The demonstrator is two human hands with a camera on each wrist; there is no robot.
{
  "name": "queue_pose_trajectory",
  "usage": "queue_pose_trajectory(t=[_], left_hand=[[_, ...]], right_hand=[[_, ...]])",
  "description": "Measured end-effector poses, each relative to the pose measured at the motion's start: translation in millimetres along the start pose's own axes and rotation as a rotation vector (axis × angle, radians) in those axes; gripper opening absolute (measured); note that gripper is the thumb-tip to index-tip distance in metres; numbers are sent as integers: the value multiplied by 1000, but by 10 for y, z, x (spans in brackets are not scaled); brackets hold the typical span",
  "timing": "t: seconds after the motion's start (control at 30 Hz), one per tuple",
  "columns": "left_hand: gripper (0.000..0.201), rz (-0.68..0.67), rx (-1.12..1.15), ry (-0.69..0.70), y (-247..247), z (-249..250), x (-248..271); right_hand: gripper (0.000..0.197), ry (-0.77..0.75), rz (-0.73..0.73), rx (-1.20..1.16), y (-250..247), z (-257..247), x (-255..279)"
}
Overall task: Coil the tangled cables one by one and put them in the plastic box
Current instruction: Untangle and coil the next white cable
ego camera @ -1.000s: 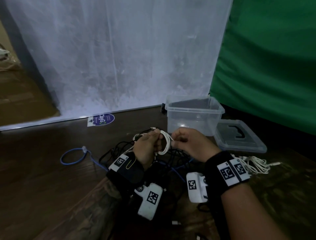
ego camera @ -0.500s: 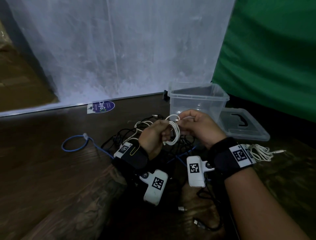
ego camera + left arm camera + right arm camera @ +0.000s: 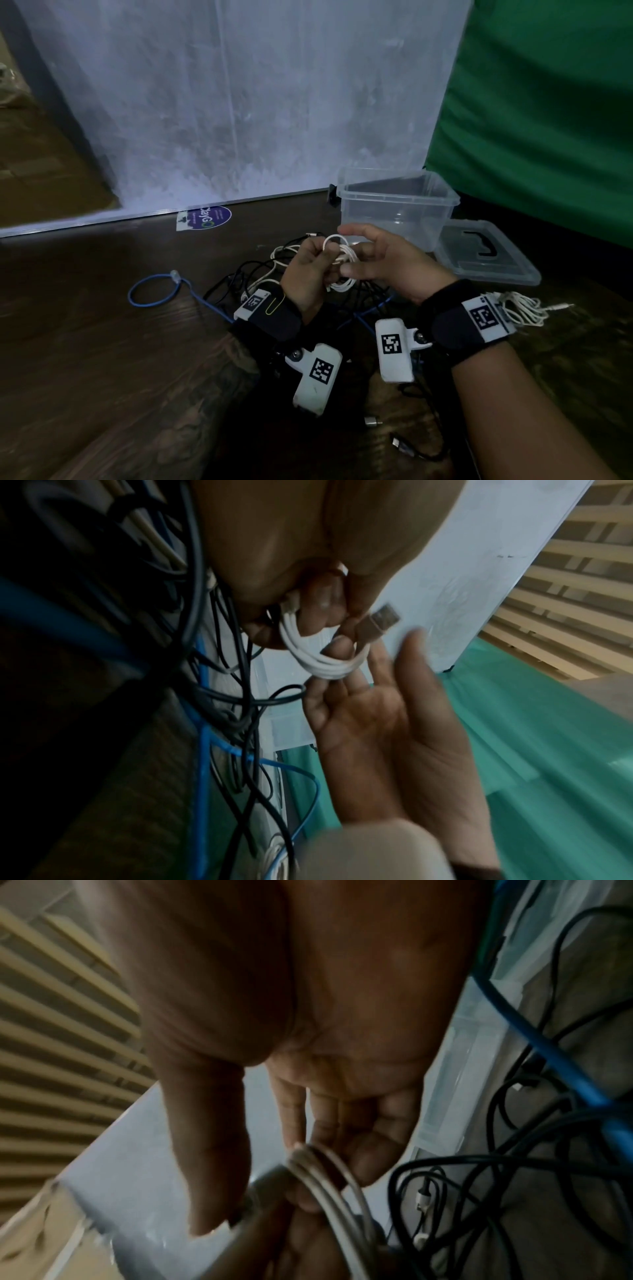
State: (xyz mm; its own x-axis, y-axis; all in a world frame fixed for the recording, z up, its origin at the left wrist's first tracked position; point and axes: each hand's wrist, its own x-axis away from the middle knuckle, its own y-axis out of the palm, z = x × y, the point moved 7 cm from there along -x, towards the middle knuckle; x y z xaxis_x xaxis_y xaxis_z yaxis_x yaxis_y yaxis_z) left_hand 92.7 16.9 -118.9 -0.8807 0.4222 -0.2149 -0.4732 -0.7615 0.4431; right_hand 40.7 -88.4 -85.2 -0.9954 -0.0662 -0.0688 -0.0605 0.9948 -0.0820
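My left hand grips a small coil of white cable, held above the tangle. The coil's USB plug sticks out past my left fingers. My right hand is spread beside the coil, fingers mostly straight; in the left wrist view one fingertip pokes into the loops. The clear plastic box stands open just behind my hands. A tangle of black cables lies on the floor beneath them.
The box's lid lies flat to the right of the box. A blue cable loops out to the left. A white cable bundle lies beyond my right wrist. A black cable with plugs is near me. A white wall stands behind.
My right hand has let go of the cable end it pinched and spread its fingers. The left hand keeps its grip on the coil.
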Motion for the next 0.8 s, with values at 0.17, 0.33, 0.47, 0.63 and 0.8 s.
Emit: queue_pose_trajectory(t=[0.17,0.33,0.47,0.63,0.8], left_hand=[[30,0,-46,54,7,-27,14],[27,-52,-72,77,60,-27,30],[19,-82,-42,44,131,-60,70],[14,-65,52,-35,176,-84,105],[21,-56,35,12,158,-93,95]], right_hand=[[35,-71,158,72,1,-20,-35],[29,-45,145,22,-17,-9,-12],[23,4,187,-13,-65,36,-20],[16,15,174,-42,-80,39,-12],[12,8,180,-43,-84,-1,25]])
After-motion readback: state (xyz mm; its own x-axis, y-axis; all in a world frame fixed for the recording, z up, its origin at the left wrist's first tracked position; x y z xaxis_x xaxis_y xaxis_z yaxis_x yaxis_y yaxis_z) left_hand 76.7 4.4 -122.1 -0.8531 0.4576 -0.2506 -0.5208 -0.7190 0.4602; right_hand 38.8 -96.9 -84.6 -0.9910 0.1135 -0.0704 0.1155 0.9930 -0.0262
